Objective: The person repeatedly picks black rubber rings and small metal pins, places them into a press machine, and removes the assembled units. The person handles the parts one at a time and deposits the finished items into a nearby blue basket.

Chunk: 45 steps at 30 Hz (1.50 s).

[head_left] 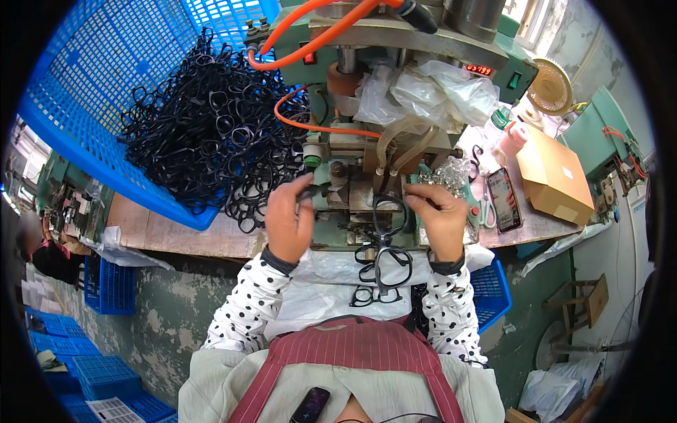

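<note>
Black glasses frame [385, 241] sits at the front edge of the green machine [395, 37], between the hands, more frames [374, 295] just below. Right hand [443, 220] fingers bent at its upper rim, can't tell if gripping; left hand [285, 222] fingers curled near green button [311, 161], grasp unclear. Blue basket [84, 106] of black frames on the counter [187, 237], left.
</note>
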Motion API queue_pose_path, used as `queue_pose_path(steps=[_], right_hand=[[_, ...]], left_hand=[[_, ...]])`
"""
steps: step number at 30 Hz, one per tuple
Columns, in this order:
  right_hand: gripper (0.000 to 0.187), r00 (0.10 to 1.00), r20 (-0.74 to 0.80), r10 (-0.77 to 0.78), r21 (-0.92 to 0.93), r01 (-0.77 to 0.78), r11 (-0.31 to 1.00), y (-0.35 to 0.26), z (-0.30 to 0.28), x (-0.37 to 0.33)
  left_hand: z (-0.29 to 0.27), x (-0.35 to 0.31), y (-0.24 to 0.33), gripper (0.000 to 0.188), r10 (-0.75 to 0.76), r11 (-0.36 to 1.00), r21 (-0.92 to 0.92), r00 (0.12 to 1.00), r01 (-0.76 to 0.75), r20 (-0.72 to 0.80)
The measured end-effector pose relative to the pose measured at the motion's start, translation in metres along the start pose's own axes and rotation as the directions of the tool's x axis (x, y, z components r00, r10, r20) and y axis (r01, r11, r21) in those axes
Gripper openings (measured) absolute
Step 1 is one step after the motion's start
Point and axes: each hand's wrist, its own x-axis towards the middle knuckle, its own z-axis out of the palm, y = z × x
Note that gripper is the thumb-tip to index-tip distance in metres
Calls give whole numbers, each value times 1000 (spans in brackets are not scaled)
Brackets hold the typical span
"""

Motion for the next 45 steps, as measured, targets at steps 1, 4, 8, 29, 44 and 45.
queue_pose_path(steps=[1,4,8,29,44,45], right_hand=[[16,1000,11,-16,-12,17,1000,-4,4,-1],[27,999,-28,37,37,-36,999,-1,16,-2],[42,997,-72,24,56,-20,998,-1,33,5],[29,964,-6,-267,-829,145,541,122,-83,-4],[15,980,-199,-8,-504,-95,859,132,-80,7],[14,982,-189,-25,-505,-76,860,134,-79,5]], left_hand=[[1,0,8,31,76,997,1,997,-76,19],[5,5,23,38,343,939,-12,939,-343,-1],[9,2,34,43,509,860,-47,860,-508,30],[49,-2,36,44,710,695,-407,655,-592,259],[5,-1,-38,32,585,785,40,760,-619,283],[-5,-5,-64,24,434,870,148,873,-470,221]])
